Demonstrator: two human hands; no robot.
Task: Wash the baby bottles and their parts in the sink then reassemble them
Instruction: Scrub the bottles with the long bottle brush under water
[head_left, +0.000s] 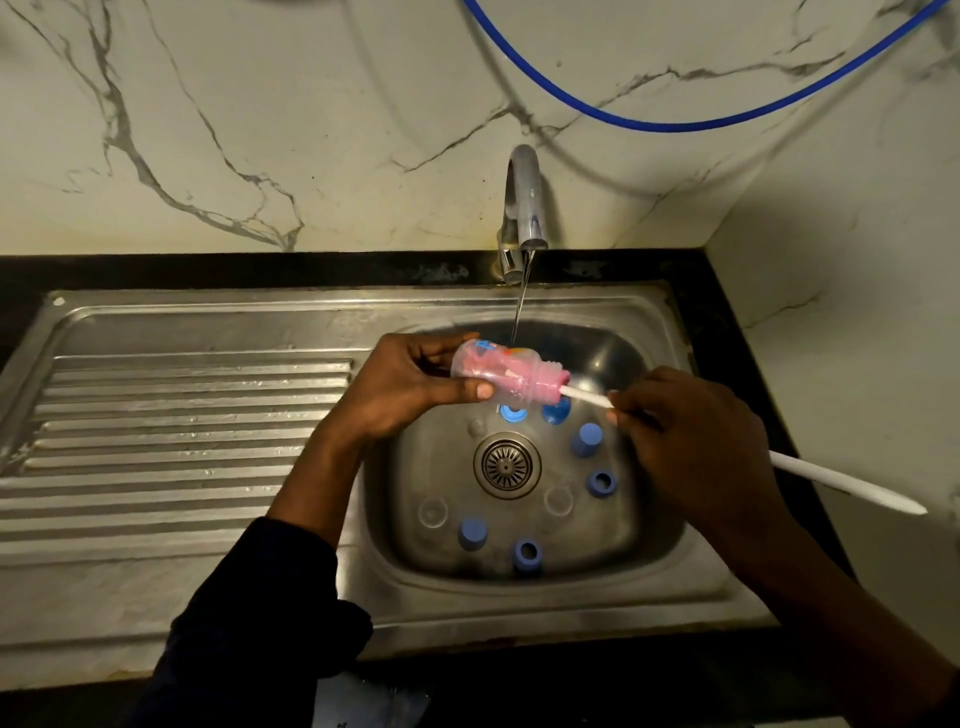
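My left hand (410, 387) grips a clear baby bottle (501, 371) lying sideways over the sink basin (644, 525), its mouth pointing right. A pink sponge fills the inside of the bottle. It belongs to a bottle brush with a long white handle (852, 486), which my right hand (691, 441) holds near the bottle's mouth. Water runs from the tap (524, 208) onto the bottle. On the basin floor lie several blue caps and rings (587, 440) and clear teats (434, 512).
The steel drainboard (182, 426) with ridges stretches to the left of the basin. The drain strainer (506, 465) sits in the basin's middle. A blue hose (675, 124) hangs across the marble wall. A black counter edge runs along the right.
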